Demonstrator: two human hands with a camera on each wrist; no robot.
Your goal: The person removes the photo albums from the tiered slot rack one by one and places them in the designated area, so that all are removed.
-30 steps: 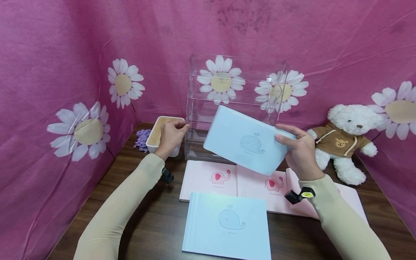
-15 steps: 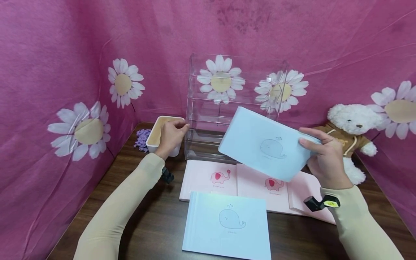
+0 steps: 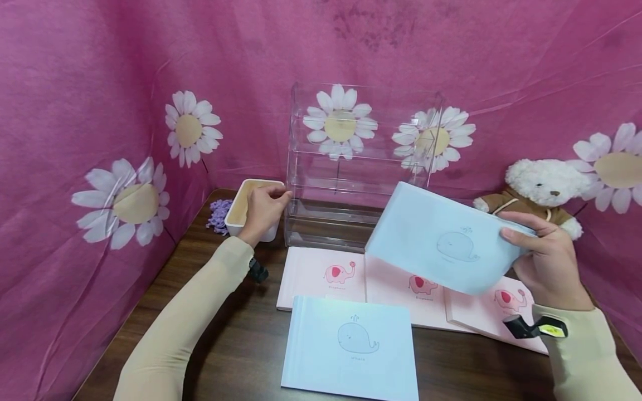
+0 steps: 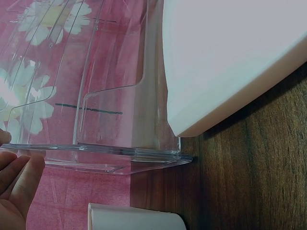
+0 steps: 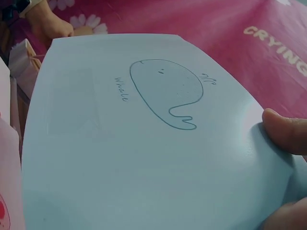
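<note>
My right hand [image 3: 549, 264] grips the right edge of a light blue whale book [image 3: 413, 239], thumb on the cover. The book hangs tilted in the air, partly over the pink books. In the right wrist view its cover [image 5: 96, 153] bends a little near the thumb [image 5: 285, 134]. My left hand [image 3: 263, 214] pinches the left side panel of a clear tiered rack [image 3: 326, 242]; in the left wrist view, fingers [image 4: 29, 184] show below that panel [image 4: 115, 150]. A second blue whale book [image 3: 318, 362] lies flat in front.
Pink elephant books [image 3: 306, 273] lie in a row before the rack, the right one overlapping its neighbour. A white bin [image 3: 271, 234] stands left of the rack, beside purple yarn [image 3: 219, 216]. A teddy bear [image 3: 531, 181] sits at the right. Pink cloth [image 3: 241, 67] encloses the table.
My right hand has carried the blue book to the right and lower, away from the rack, uncovering more of its lower tiers. My left hand has stayed at the rack's side.
</note>
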